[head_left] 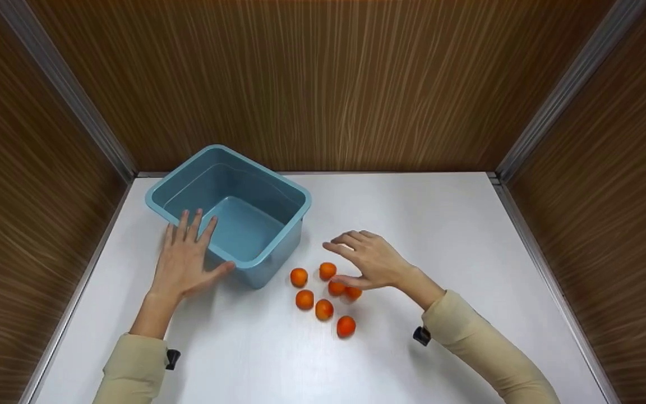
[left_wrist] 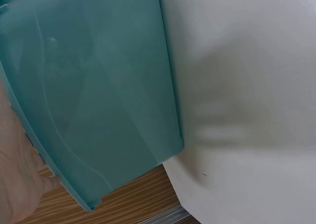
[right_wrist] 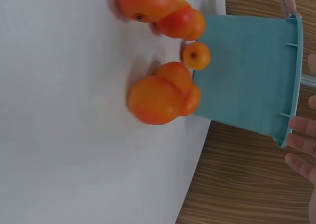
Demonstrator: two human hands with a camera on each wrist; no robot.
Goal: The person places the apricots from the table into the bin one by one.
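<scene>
A blue plastic tub [head_left: 227,213] stands empty on the white table [head_left: 441,213], turned at an angle. My left hand [head_left: 187,255] lies flat against its near left wall, fingers straight over the rim and thumb at the near corner. In the left wrist view the tub wall [left_wrist: 98,95] fills the left half, with the hand [left_wrist: 12,174] at the edge. Several small oranges [head_left: 324,309] lie in a loose cluster just right of the tub. My right hand [head_left: 356,261] hovers over the cluster's right side, fingers relaxed, holding nothing. The right wrist view shows the oranges [right_wrist: 155,99] close up beside the tub [right_wrist: 247,71].
Brown wood-grain walls close the table in at the back and on both sides, with metal strips in the corners. Bare white tabletop stretches to the right of the oranges and along the front.
</scene>
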